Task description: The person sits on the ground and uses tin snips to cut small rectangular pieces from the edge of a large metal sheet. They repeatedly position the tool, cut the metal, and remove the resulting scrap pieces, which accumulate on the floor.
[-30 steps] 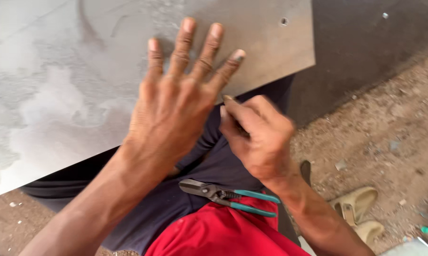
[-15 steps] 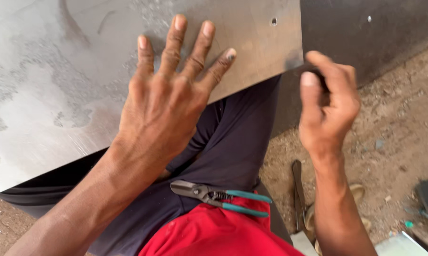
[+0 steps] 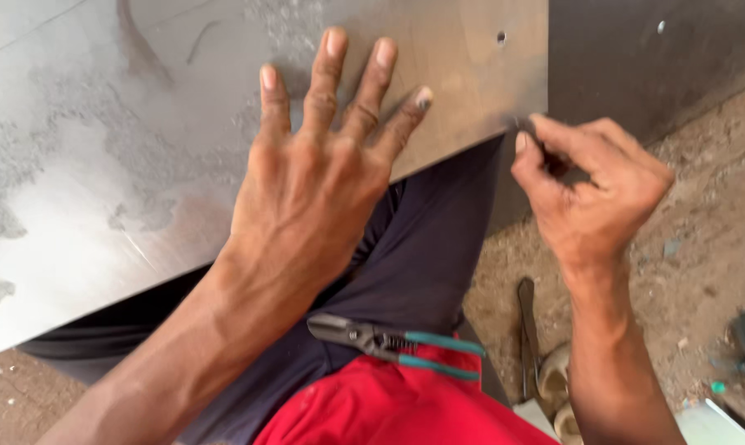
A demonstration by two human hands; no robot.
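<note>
**Big metal sheet on the lap: flat palm on top, pinch at the corner**

So the metal sheet (image 3: 141,165) lies across the person's thighs and fills most of the upper left of the view, with its lower right corner hanging just past the knee. It's grey, dull, smudged with pale patches, and has a small drilled hole (image 3: 501,37) near the right edge.

The left hand (image 3: 314,189) lies flat on top, fingers spread wide, palm pressing down, not gripping anything. The right hand (image 3: 591,189) is right at that corner, fingers curled in tight with thumb and forefinger pinched together on something thin and dark. Could be a scriber or a nail, too small to tell.

My take on handling: it looks thin but stiff, probably light for its size, likely to flex and wobble where it overhangs. The surface looks smooth, so a flat palm could slide, and the cut edges are likely sharp. I'd hold it by pressing down over the leg and keep fingertips off the edge and corner.

A pair of snips with teal handles (image 3: 397,342) rests on the lap by the red shirt (image 3: 405,408). Dirt ground (image 3: 702,206) sits off to the right.
</note>
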